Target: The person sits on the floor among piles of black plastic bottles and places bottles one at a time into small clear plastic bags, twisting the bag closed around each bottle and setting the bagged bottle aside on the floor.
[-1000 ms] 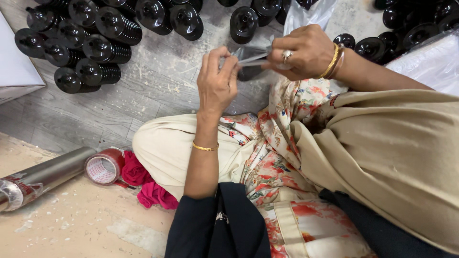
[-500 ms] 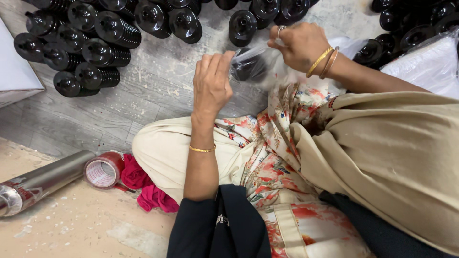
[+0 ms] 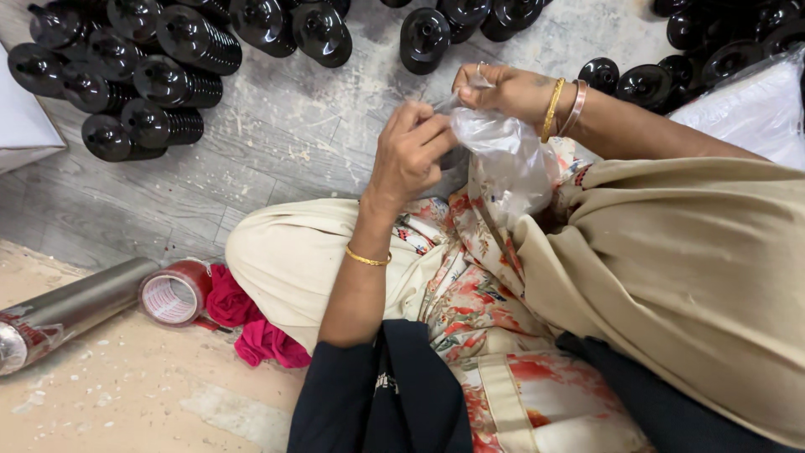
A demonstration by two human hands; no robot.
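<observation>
- Since the earlier frame, both hands have drawn closer together over the lap, and the clear plastic bag [image 3: 507,159] now hangs open-mouthed between them where before it was bunched near the right hand.
- Left hand [image 3: 409,155] is closed in a pinch on the near edge of the bag's mouth, fingers curled tight.
- Right hand [image 3: 503,88] pinches the far edge of the mouth, thumb and fingers shut on the film; two bangles [image 3: 563,109] sit at that wrist.
- Bag hangs just above the flowered cloth [image 3: 478,294] on the lap, its belly sagging; a dark shape seems to show behind or inside it, but which cannot be told.
- As a judgement: the film is very light, limp and slippery, and it would likely tear if pulled hard; holding it by the rim with both pinches looks the surest grip.
- Black ribbed parts [image 3: 180,38] lie in rows on the grey floor [image 3: 285,134], well apart from the hands.
- A roll of red tape [image 3: 174,292] lies beside a metal tube [image 3: 71,306] and a pink rag [image 3: 251,327].
</observation>
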